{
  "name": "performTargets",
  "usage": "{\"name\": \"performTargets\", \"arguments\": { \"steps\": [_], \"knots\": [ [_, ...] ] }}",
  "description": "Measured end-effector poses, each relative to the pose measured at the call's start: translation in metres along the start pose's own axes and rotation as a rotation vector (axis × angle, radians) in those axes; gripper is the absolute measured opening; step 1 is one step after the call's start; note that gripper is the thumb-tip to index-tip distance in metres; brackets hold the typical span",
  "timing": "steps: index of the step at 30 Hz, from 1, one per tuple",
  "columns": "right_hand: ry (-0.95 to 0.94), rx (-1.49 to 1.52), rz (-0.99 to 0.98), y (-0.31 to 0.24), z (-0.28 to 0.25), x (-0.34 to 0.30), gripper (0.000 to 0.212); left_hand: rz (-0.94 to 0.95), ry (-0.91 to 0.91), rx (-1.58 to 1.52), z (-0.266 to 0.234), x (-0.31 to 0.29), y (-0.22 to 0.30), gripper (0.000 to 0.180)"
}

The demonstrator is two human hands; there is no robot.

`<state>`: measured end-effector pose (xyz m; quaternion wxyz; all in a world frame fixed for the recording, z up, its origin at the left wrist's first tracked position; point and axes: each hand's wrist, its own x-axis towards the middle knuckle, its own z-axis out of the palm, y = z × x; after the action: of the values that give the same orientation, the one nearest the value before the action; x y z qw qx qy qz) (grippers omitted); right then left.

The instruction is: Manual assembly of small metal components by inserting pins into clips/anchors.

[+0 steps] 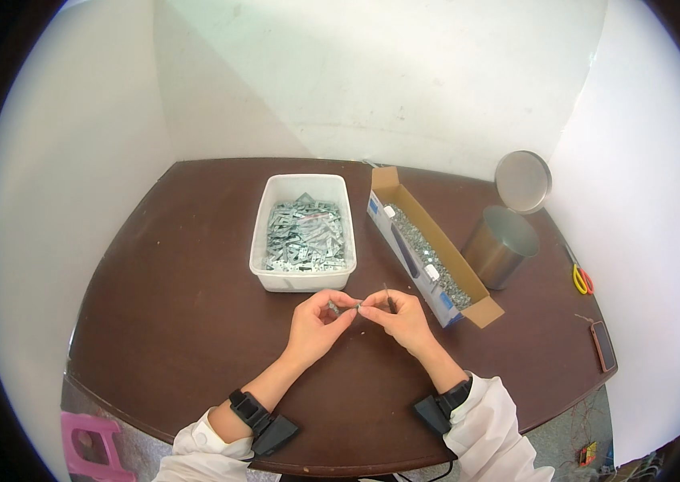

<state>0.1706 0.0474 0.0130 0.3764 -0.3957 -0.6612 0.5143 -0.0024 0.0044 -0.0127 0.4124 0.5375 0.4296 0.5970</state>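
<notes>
My left hand [313, 325] and my right hand [404, 323] meet fingertip to fingertip over the table, just in front of a white plastic bin. Between their pinched fingers is a small metal piece [358, 306], mostly hidden. Another small grey metal part [333, 308] shows against the left fingers. A thin dark tool [390, 302] sticks up from the right hand, held among its fingers; its exact kind is unclear. The white bin [301, 283] holds many flat metal plates [305, 234] with holes, plus what looks like a clear plastic bag.
Right of the bin, an open cardboard box [446, 245] holds many small grey parts. Beyond it stand a metal canister [500, 247] and a round lid [523, 181]. Yellow-handled scissors [582, 279] and a phone [602, 346] lie near the right edge. A pink stool [95, 446] stands at lower left.
</notes>
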Motion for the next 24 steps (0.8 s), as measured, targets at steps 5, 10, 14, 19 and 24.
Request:
{"name": "performTargets", "arguments": {
  "steps": [5,10,14,19,24],
  "knots": [
    [-0.011,-0.008,0.052,-0.001,0.0,-0.001,0.017,0.064,0.047,0.089,0.003,-0.002,0.009,0.01],
    [-0.039,0.067,0.111,-0.001,0.001,-0.001,0.018,0.115,0.083,0.173,0.002,-0.003,0.012,0.008],
    [-0.006,-0.023,0.036,-0.003,0.002,-0.002,0.017,0.103,0.095,0.156,0.003,-0.003,0.014,0.007],
    [0.052,-0.163,-0.175,-0.007,0.005,-0.004,0.014,0.067,0.056,0.161,0.001,-0.002,0.013,0.009],
    [0.078,-0.219,-0.254,-0.006,0.005,-0.005,0.012,0.073,0.081,0.114,0.003,-0.002,0.013,0.009]
  ]
}}
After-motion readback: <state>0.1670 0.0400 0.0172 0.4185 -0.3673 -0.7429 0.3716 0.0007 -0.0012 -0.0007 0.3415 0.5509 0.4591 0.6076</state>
